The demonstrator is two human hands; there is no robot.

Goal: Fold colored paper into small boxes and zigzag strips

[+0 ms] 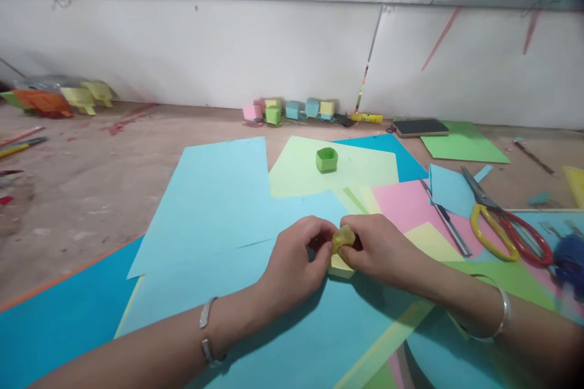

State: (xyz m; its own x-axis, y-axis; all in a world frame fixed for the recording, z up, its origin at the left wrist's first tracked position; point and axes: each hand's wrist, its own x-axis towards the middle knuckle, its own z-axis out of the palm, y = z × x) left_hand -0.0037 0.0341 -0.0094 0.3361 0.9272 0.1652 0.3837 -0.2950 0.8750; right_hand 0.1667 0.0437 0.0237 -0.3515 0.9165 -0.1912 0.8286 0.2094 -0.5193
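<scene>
My left hand (pixel 296 258) and right hand (pixel 381 246) pinched the yellow piece (pixel 344 236), with the green box (pixel 327 161) at twelve o'clock beyond. It seemed light, thin, easily crushed, best held by its edges.

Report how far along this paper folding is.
Looks done: the green box and the small folded shapes by the wall. In hand: a yellow piece, pinched by the left hand and right hand. Apparently left: finishing that piece; the light blue sheet lies flat, its use unclear.
</scene>
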